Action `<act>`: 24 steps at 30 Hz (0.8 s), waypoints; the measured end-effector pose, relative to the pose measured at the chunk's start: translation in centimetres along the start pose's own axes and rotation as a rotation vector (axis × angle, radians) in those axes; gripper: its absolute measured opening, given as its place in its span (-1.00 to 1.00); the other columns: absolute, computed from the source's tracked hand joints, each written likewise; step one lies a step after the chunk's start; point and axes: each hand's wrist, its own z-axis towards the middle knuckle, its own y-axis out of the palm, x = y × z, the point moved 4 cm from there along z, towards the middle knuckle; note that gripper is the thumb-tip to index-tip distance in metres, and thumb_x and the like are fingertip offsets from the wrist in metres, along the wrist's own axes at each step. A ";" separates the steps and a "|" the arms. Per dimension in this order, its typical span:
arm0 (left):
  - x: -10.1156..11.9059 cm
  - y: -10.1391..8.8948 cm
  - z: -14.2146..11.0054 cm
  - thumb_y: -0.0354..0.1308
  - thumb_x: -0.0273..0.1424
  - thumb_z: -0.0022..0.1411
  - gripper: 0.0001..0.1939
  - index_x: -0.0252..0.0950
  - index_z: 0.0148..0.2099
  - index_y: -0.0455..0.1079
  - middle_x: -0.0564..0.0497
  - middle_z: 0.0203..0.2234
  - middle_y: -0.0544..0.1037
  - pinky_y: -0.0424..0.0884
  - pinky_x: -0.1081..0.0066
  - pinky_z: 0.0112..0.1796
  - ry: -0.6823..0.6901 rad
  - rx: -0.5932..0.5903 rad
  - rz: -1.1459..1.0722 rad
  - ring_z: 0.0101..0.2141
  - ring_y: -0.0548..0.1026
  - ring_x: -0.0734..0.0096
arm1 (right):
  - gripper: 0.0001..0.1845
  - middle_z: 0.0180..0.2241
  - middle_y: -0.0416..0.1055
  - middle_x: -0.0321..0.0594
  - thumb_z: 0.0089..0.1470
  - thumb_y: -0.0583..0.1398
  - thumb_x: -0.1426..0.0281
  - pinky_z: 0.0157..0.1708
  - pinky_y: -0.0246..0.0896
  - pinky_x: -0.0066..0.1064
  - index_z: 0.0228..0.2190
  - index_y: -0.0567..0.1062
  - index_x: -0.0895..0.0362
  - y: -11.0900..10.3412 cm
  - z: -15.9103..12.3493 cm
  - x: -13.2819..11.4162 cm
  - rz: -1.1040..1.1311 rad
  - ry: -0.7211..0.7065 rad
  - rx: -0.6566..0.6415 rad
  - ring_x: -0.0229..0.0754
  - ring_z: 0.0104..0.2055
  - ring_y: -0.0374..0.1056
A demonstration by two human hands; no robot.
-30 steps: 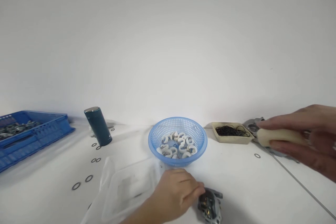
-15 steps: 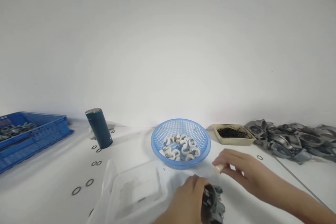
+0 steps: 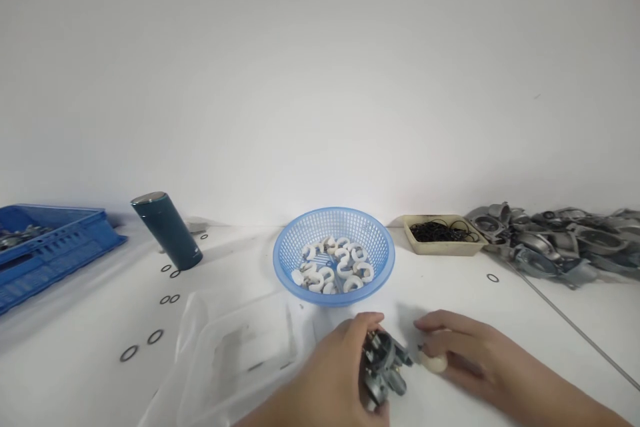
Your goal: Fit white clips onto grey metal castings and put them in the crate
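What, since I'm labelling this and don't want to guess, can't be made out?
Left side of the metal part: head view, covered by the left hand.
Full shape of the pale piece: head view, partly hidden by the right hand.
Left end of the blue crate: head view, cut off by the edge.
Right end of the metal heap: head view, cut off.
Count of tangled black rings: head view, too small.

Evenly bright, softly shadowed; hands (image 3: 470, 353) seem slightly motion-blurred.
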 end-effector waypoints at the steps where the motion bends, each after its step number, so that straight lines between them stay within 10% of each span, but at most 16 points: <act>1: 0.2 -0.2 0.0 0.39 -0.39 -0.09 0.09 -0.09 0.53 0.24 -0.13 0.29 0.56 0.50 -0.03 0.32 0.014 -0.020 -0.009 0.23 0.58 -0.09 | -0.86 0.32 0.43 -0.11 0.47 0.33 0.20 0.15 0.59 -0.24 -0.06 0.70 -0.08 0.1 -0.2 0.0 0.006 0.016 -0.013 0.06 0.16 0.59; 6: 1.0 -1.9 -0.2 0.50 -0.35 0.02 -0.21 -0.07 0.32 0.44 -0.03 0.19 0.64 0.54 0.11 0.25 0.054 -0.096 -0.005 0.18 0.61 0.02 | -0.75 0.27 0.37 -0.08 0.39 0.44 0.11 0.08 0.62 -0.14 -0.04 0.68 -0.04 0.3 -0.5 -0.6 0.048 0.013 -0.052 0.04 0.02 0.57; 13: 3.4 -2.7 -0.4 0.50 -0.43 0.22 -0.63 -0.10 0.07 0.61 0.10 0.27 0.65 0.47 0.29 0.28 0.474 -0.214 0.102 0.14 0.63 0.26 | -0.82 -0.01 0.40 -0.17 0.48 0.33 0.17 -0.15 0.54 -0.24 -0.15 0.59 -0.01 0.7 0.4 -1.4 0.019 0.018 -0.009 -0.08 -0.15 0.49; 24: 3.7 -1.5 -1.9 0.26 -0.60 0.29 -0.39 0.01 0.30 0.51 0.02 0.37 0.50 0.56 0.29 0.27 0.434 -0.387 0.133 0.29 0.58 0.17 | -0.94 0.12 0.45 -0.14 0.42 0.29 0.35 0.01 0.56 -0.24 -0.18 0.52 0.03 1.3 0.1 -1.7 0.035 -0.026 0.026 -0.09 -0.03 0.57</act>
